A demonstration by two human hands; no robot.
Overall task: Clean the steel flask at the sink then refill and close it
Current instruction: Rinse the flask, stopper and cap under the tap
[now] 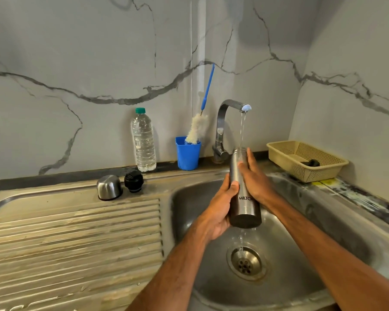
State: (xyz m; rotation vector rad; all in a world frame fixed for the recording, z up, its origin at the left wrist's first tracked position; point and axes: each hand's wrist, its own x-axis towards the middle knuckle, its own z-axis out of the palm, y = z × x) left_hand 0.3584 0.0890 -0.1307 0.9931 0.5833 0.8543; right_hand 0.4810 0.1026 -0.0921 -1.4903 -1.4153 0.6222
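Note:
The steel flask (244, 205) is held upright over the sink basin (301, 221), its open mouth under the tap (231, 111), from which a thin stream of water runs. My left hand (220, 209) grips the flask's lower body from the left. My right hand (254, 178) lies flat against its upper right side, fingers straight. Water drips from the flask's base toward the drain (247, 263). The steel cup lid (109, 187) and the black stopper (134, 181) stand on the drainboard at the back.
A clear plastic water bottle (144, 142) and a blue cup (188, 156) holding a bottle brush (198, 129) stand by the wall. A beige basket (305, 160) sits at the right. The ribbed drainboard (72, 239) spreads left.

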